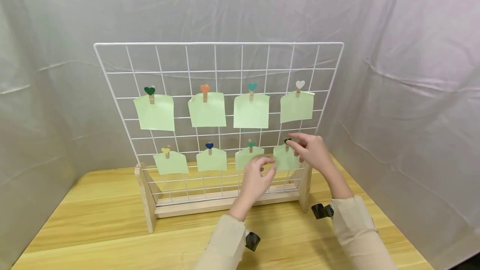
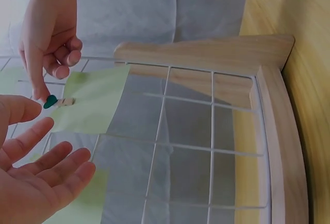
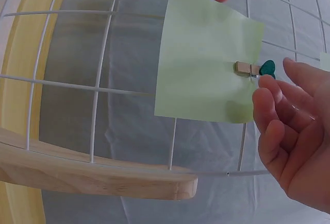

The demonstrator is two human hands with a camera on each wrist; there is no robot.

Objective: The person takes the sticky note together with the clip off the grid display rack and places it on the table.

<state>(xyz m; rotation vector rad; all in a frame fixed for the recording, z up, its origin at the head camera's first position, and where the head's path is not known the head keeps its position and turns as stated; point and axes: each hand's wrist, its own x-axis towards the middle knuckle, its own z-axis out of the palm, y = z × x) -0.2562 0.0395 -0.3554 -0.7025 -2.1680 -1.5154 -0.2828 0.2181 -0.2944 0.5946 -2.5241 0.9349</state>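
My right hand (image 1: 311, 151) is at the lower right of the wire grid, fingers loosely bent. Its fingertips are right beside a small wooden clothespin (image 3: 243, 69) with a dark green heart (image 3: 267, 68), which shows largely uncovered. That clothespin holds a pale green paper note (image 3: 206, 59) on the grid. Further left, my left hand (image 1: 256, 176) hovers in front of the grid with its fingers spread and nothing between them. Behind it, a lower-row note (image 1: 243, 158) under a teal heart clothespin (image 1: 251, 145) is partly hidden.
The white wire grid (image 1: 215, 71) stands in a wooden base (image 1: 225, 206) on a wood-grain table (image 1: 93, 216). Several more green notes hang in two rows under heart clothespins, one with an orange heart (image 1: 205, 89). A grey cloth (image 1: 225, 11) surrounds the table.
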